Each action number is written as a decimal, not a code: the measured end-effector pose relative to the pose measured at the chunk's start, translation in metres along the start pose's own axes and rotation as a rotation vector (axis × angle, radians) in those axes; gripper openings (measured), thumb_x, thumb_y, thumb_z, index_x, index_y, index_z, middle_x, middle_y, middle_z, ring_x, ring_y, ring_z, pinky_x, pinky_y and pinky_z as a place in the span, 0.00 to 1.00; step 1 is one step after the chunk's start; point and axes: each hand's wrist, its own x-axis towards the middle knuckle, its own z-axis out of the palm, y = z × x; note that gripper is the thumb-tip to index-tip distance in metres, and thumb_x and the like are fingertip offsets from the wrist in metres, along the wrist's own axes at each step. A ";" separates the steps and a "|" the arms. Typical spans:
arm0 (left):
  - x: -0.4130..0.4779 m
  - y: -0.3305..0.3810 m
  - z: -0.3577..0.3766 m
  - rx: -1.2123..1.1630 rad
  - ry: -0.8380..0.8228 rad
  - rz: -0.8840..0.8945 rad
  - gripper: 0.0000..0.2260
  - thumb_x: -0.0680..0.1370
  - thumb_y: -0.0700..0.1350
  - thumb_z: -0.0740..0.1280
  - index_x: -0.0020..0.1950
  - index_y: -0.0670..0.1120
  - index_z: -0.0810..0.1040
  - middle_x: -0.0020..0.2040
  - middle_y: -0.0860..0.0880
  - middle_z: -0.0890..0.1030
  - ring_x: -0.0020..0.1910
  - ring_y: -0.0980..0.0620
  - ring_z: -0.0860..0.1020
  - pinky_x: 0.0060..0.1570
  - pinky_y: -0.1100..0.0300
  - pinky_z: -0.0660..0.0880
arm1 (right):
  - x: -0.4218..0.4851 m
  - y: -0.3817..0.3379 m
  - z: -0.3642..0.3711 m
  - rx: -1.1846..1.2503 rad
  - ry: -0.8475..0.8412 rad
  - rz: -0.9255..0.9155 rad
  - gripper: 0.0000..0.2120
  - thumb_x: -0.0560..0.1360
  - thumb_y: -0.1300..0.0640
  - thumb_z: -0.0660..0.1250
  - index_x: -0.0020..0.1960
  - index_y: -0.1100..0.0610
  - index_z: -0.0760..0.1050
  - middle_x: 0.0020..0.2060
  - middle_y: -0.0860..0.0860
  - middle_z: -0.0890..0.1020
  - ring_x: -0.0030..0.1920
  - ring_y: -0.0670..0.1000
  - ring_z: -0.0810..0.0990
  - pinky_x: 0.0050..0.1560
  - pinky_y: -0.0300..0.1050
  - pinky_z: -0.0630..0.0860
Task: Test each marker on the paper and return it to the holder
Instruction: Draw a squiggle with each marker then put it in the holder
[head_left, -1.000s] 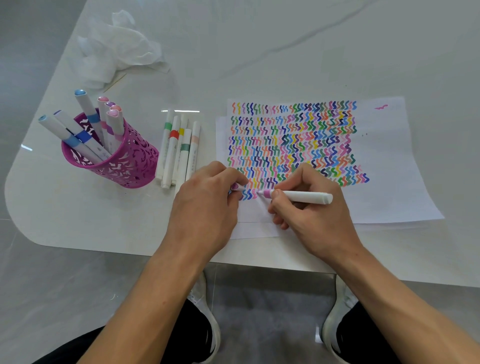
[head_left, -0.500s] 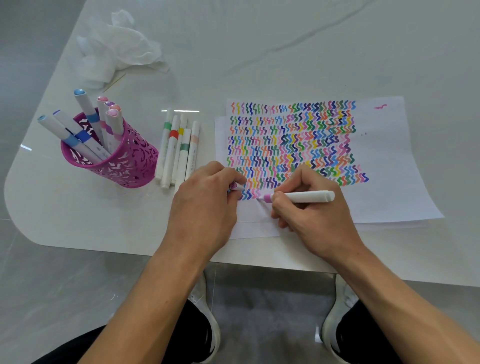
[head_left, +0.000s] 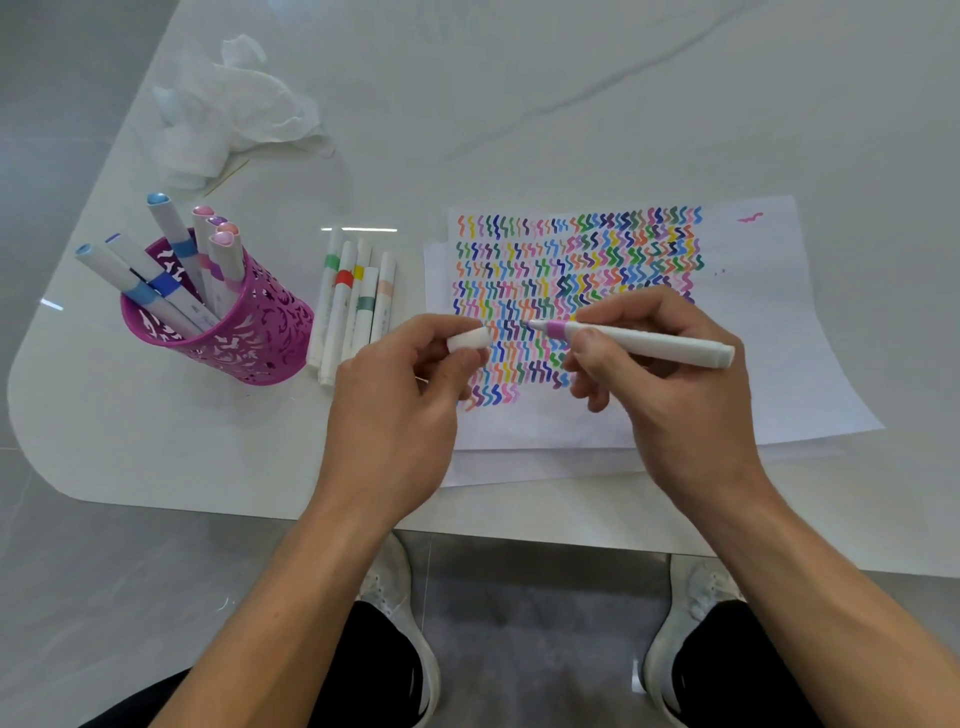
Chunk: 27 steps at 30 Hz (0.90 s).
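Observation:
My right hand (head_left: 670, 395) grips a white marker with a pink band (head_left: 649, 345), lifted off the paper with its pink tip pointing left. My left hand (head_left: 400, 410) pinches the marker's white cap (head_left: 469, 342), whose open end faces the tip a short gap away. Under both hands lies the white paper (head_left: 779, 332), covered in rows of coloured squiggles. A magenta cut-out holder (head_left: 244, 338) stands at the left with several capped markers in it. Several more capped markers (head_left: 353, 306) lie side by side on the table between holder and paper.
A crumpled white tissue (head_left: 234, 109) lies at the back left of the white marble table (head_left: 571, 93). The table's front edge runs just below my wrists, and its left corner is rounded. My white shoes (head_left: 395, 587) show on the grey floor below.
The right hand has lifted the marker off the paper and raised it. The left hand has brought the cap up toward the tip. A fresh pink squiggle sits in the bottom row.

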 end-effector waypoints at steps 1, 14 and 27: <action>0.000 0.001 0.000 -0.063 -0.010 -0.008 0.07 0.80 0.44 0.68 0.55 0.55 0.80 0.43 0.59 0.85 0.40 0.58 0.82 0.43 0.65 0.80 | 0.000 -0.001 0.000 0.021 0.003 -0.001 0.03 0.77 0.57 0.74 0.49 0.56 0.82 0.37 0.52 0.86 0.34 0.54 0.85 0.33 0.43 0.79; -0.002 0.003 0.005 -0.021 -0.151 0.067 0.10 0.83 0.43 0.63 0.61 0.52 0.81 0.43 0.59 0.84 0.39 0.56 0.80 0.41 0.68 0.76 | -0.001 -0.004 0.005 0.029 -0.068 0.040 0.06 0.78 0.58 0.68 0.48 0.61 0.80 0.34 0.54 0.86 0.32 0.56 0.84 0.32 0.45 0.79; -0.006 0.004 0.003 0.048 -0.216 0.174 0.11 0.84 0.43 0.59 0.60 0.50 0.79 0.40 0.55 0.74 0.38 0.54 0.74 0.38 0.64 0.71 | 0.002 -0.006 0.005 0.111 -0.086 0.114 0.06 0.79 0.57 0.70 0.49 0.60 0.83 0.34 0.55 0.86 0.32 0.53 0.84 0.33 0.44 0.82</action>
